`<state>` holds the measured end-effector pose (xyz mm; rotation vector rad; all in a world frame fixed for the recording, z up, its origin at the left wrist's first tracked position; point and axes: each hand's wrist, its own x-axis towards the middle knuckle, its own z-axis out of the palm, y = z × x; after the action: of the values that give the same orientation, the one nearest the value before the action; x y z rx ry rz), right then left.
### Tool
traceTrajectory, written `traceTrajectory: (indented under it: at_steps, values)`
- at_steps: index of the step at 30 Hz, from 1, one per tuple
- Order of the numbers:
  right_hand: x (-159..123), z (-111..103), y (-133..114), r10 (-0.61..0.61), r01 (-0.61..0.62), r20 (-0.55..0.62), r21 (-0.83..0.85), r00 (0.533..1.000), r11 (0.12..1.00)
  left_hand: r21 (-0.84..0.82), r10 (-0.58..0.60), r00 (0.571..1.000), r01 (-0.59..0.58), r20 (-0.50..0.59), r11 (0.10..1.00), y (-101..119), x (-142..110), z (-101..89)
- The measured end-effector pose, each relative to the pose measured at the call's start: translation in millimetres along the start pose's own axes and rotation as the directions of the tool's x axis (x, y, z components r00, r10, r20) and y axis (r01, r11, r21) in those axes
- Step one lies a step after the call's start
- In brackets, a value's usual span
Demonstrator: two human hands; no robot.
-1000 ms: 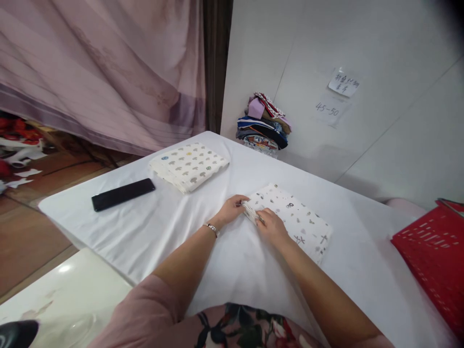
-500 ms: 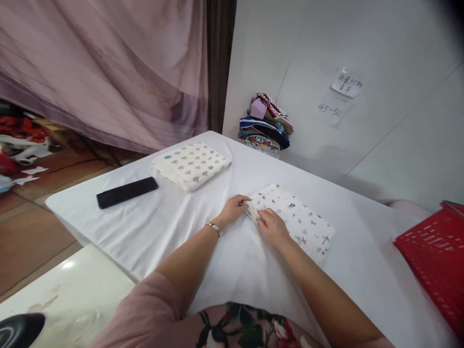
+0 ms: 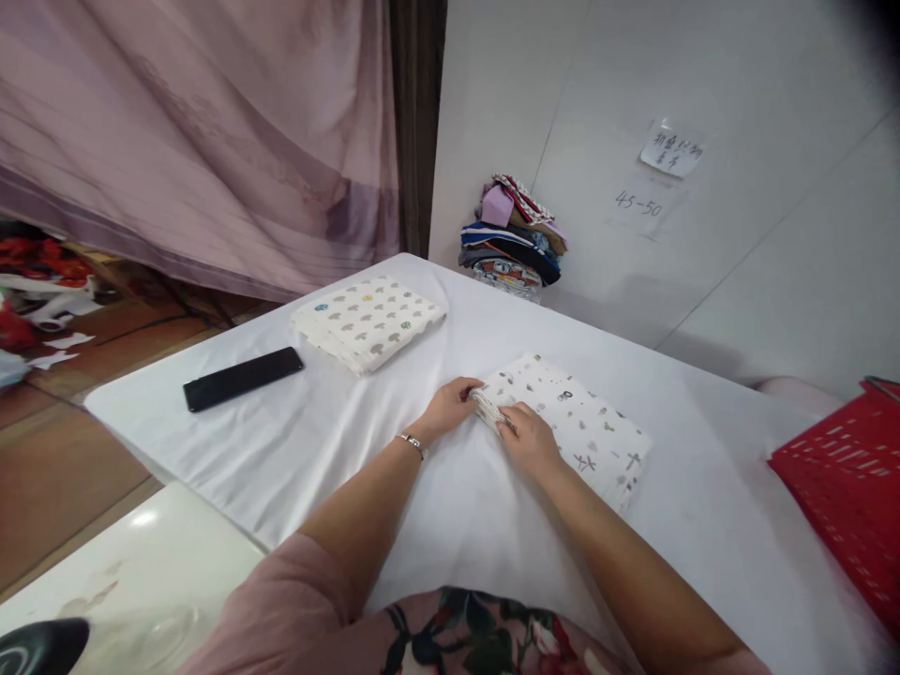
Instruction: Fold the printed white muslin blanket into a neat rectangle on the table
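A folded white cloth (image 3: pixel 591 422) with small grey and dark prints lies on the white-covered table (image 3: pixel 436 525) in front of me. Its layered edge faces my body. My left hand (image 3: pixel 454 403), a bracelet at the wrist, pinches the left corner of that edge. Close beside it, my right hand (image 3: pixel 529 436) grips the same edge, with the fingers curled over the layers. Another folded cloth (image 3: pixel 372 321), white with grey mushroom-like prints and a few coloured ones, rests further back to the left, apart from both hands.
A black phone-like slab (image 3: pixel 243 378) lies at the table's left. A red slotted basket (image 3: pixel 844 478) stands at the right edge. Stacked folded clothes (image 3: pixel 513 234) sit beyond the far edge by the wall. A white surface (image 3: pixel 141 553) adjoins at lower left.
The view has shifted slightly. Both hands stay on the folded cloth's edge with almost no visible movement.
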<state>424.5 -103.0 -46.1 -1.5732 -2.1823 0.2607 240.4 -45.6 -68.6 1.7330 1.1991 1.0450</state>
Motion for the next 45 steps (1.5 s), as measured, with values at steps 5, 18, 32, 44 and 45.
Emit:
traceTrajectory:
  at_steps: [5,18,32,44,45]
  values:
    - [-1.1,-1.8,-3.0,0.003,-0.003,0.009,-0.008,1.000,1.000,0.005,-0.055,0.997,0.055,-0.049,0.998,3.6,-0.3,3.2]
    - [-20.6,-9.0,-17.0,-0.169,0.171,0.023,-0.118,0.985,0.978,0.077,-0.053,0.989,0.064,-0.139,0.995,4.2,-0.4,5.4]
    - [-31.5,-14.4,-19.7,-0.141,0.138,0.040,0.058,0.989,0.989,0.336,0.327,0.938,-0.346,0.112,0.876,29.3,-10.4,9.8]
    - [-98.1,-57.6,29.7,-0.015,0.007,0.292,0.030,0.956,1.000,0.237,0.120,0.992,-0.125,0.039,0.963,24.2,-2.6,11.4]
    - [-101.7,-57.8,30.7,-0.016,0.000,0.277,0.058,0.961,0.998,0.242,0.121,0.992,-0.125,0.033,0.962,24.3,-2.3,11.8]
